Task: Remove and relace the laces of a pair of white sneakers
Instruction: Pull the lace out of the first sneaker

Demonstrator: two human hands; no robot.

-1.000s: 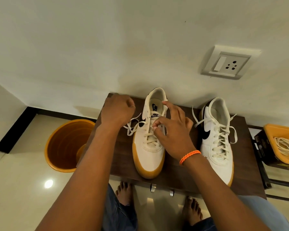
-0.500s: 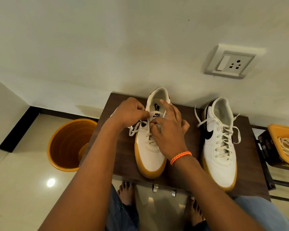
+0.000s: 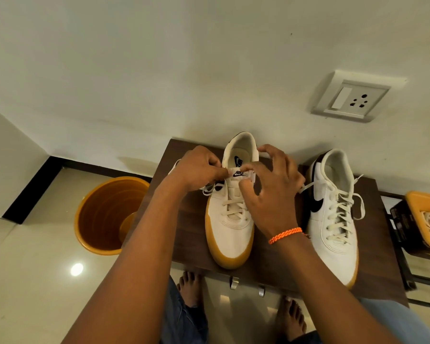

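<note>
While hands (image 3: 236, 178) pinch flat lace (image 3: 210, 188), smooth white sneaker (image 3: 230, 234) rests.

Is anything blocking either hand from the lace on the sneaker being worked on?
Nothing visible. The left hand and right hand are already at the tongue of the left sneaker, on its lace. The other sneaker stands apart.

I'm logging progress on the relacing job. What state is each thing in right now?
Left sneaker: laced only through the lower eyelets.
Right sneaker: laced to the top, ends untied.
Left hand: pinches a lace beside the tongue.
Right hand: pinches at the tongue.
Orange bucket: upright.
Wall switch: position unclear.
</note>
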